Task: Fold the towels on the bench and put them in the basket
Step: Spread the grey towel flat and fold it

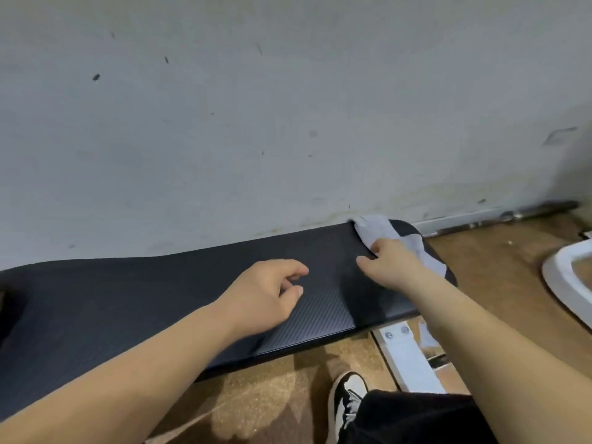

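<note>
Leaning wall (288, 107): pale grey, scuffed with dark marks, rising straight behind the bench.
Bench (160, 299): black padded top with a fine ribbed texture, its long axis running left to right along the wall; white metal leg (407, 357) bolted beneath its right end.
Floor (262, 395): brown, cork-like.
Basket (567, 277): white, only a curved piece of rim in view at the right edge, standing on the floor well apart from the bench end; contents cannot be told.
Towel (378, 230): light grey, crumpled at the far right end of the bench, stretched from the wall edge toward the near right corner.
Right hand (394, 267): resting on the towel's near edge, fingers bent and pinching the cloth against the pad.
Left hand (266, 293): just over the bare bench middle, fingers loosely curled, holding nothing.
Shoe (346, 398): black and white, on the floor below the bench.
</note>
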The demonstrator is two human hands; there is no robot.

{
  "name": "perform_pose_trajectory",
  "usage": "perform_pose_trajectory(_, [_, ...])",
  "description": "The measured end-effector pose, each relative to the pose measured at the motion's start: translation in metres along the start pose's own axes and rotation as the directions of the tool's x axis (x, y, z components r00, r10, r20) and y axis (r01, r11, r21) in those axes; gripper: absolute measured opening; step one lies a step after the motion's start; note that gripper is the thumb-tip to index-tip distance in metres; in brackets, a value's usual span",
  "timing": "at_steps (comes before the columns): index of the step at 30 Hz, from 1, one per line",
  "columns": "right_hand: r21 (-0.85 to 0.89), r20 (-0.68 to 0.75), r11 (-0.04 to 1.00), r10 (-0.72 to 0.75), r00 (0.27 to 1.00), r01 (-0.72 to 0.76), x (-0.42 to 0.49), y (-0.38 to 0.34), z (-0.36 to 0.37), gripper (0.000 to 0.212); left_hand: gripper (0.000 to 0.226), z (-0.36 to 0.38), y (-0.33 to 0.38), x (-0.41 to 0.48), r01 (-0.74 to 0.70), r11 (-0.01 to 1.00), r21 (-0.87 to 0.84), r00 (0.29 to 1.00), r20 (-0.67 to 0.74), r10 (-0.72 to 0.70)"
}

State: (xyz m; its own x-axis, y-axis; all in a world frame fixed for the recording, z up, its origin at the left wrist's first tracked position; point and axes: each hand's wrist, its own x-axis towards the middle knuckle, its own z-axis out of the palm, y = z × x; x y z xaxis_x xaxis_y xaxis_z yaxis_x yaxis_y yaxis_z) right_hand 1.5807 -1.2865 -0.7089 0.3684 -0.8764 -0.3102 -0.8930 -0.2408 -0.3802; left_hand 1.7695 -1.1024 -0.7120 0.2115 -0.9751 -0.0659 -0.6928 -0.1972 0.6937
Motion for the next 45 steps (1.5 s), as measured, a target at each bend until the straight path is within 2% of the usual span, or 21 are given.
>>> perform_pose_trajectory(2, [-0.084,-0.079,0.994,0.063,0.995,-0.069,0.012,0.032,0.004,0.058,0.034,0.017,0.008,0.009,-0.005,1.000,-0.008,1.000,0.019,0.005])
perform_pose_trajectory(4, [-0.061,-0.087,0.989,0.129,0.988,-0.135,0.023,0.053,0.007,0.062,0.034,0.028,0.013,0.014,-0.002,1.000,0.005,0.999,0.035,0.002])
perform_pose_trajectory(7, [0.162,-0.150,0.963,0.241,0.959,-0.217,0.038,0.069,0.008,0.056,0.035,0.034,0.014,0.013,0.021,0.999,0.036,0.999,0.034,-0.023])
perform_pose_trajectory(10, [0.365,-0.204,0.912,0.277,0.939,-0.190,0.047,0.071,0.008,0.049,0.035,0.030,0.005,0.006,0.040,0.997,0.062,0.999,0.001,-0.040])
perform_pose_trajectory(13, [0.293,-0.253,0.950,0.181,0.950,-0.103,0.044,0.052,0.009,0.036,0.032,0.024,-0.008,-0.004,0.076,0.997,0.032,0.996,-0.055,-0.074])
perform_pose_trajectory(17, [0.145,-0.331,0.981,-0.073,0.941,0.127,0.022,-0.009,0.009,0.019,0.028,0.012,-0.024,-0.021,0.132,0.991,-0.025,0.985,-0.111,-0.134])
perform_pose_trajectory(20, [0.325,-0.239,0.907,-0.197,0.951,0.269,-0.004,-0.057,0.029,0.016,0.027,0.004,-0.034,-0.033,0.163,0.984,-0.074,0.975,-0.140,-0.172])
perform_pose_trajectory(22, [0.489,-0.129,0.824,-0.257,0.958,0.287,-0.022,-0.083,0.049,0.012,0.028,-0.001,-0.040,-0.037,0.183,0.975,-0.129,0.965,-0.164,-0.203])
perform_pose_trajectory(24, [0.537,-0.024,0.784,-0.356,0.934,0.312,-0.036,-0.107,0.065,0.012,0.032,-0.006,-0.048,-0.038,0.201,0.962,-0.184,0.954,-0.186,-0.235])
perform_pose_trajectory(26, [0.458,-0.012,0.786,-0.461,0.888,0.414,-0.041,-0.123,0.074,0.013,0.034,-0.009,-0.058,-0.040,0.222,0.952,-0.211,0.942,-0.204,-0.265])
perform_pose_trajectory(28, [0.298,-0.052,0.832,-0.476,0.878,0.468,-0.031,-0.123,0.074,0.016,0.033,-0.009,-0.068,-0.044,0.250,0.943,-0.220,0.931,-0.212,-0.296])
perform_pose_trajectory(30, [0.037,-0.041,0.923,-0.381,0.924,0.383,-0.012,-0.107,0.070,0.030,0.031,-0.008,-0.075,-0.046,0.278,0.936,-0.218,0.925,-0.201,-0.321])
perform_pose_trajectory(32, [-0.231,0.060,0.946,-0.220,0.974,0.228,0.006,-0.084,0.064,0.034,0.030,-0.006,-0.075,-0.044,0.288,0.935,-0.208,0.927,-0.183,-0.326])
perform_pose_trajectory(34, [-0.325,0.150,0.932,-0.118,0.982,0.161,0.015,-0.066,0.064,0.028,0.031,-0.003,-0.072,-0.038,0.271,0.946,-0.179,0.937,-0.175,-0.301])
perform_pose_trajectory(40, [-0.169,0.114,0.968,-0.170,0.979,0.188,0.021,-0.062,0.076,0.011,0.038,0.000,-0.066,-0.029,0.204,0.978,-0.038,0.971,-0.123,-0.207])
perform_pose_trajectory(43, [0.096,0.091,0.965,-0.251,0.964,0.243,0.003,-0.087,0.091,0.009,0.040,-0.001,-0.067,-0.033,0.192,0.981,-0.013,0.975,-0.111,-0.193])
perform_pose_trajectory(45, [0.296,0.073,0.921,-0.285,0.956,0.252,-0.017,-0.110,0.100,0.011,0.042,-0.002,-0.066,-0.036,0.193,0.980,-0.056,0.974,-0.112,-0.198])
